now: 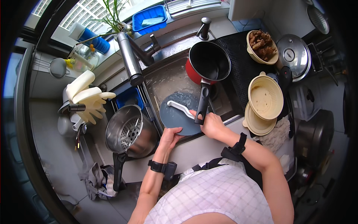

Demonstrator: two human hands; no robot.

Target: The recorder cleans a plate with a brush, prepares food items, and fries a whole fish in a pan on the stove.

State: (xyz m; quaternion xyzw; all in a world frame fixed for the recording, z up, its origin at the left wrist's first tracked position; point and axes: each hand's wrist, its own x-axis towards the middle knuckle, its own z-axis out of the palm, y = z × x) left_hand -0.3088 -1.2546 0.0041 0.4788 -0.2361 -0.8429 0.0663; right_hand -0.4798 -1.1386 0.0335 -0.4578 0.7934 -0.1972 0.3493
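My left hand [170, 136] grips the near left rim of a round blue-grey plate or lid [172, 121], thumb on top. The disc is wet and held over the sink. In my right hand [212, 125] is the near end of a white curved plastic tool [181, 108], lying across the disc; its exact kind is unclear. The black handle of a red saucepan [193, 69] passes in front of my right fingers and hides part of the grip. That saucepan sits upright at the sink's right side and looks dark inside.
A steel pot with a perforated insert [130, 133] stands left of the sink [165, 71]. The faucet [130, 58] hangs over the sink's left edge. Right are beige bowls [265, 96], a bowl of browned food [262, 47] and a steel lid [295, 57]. Rubber gloves [88, 96] hang left.
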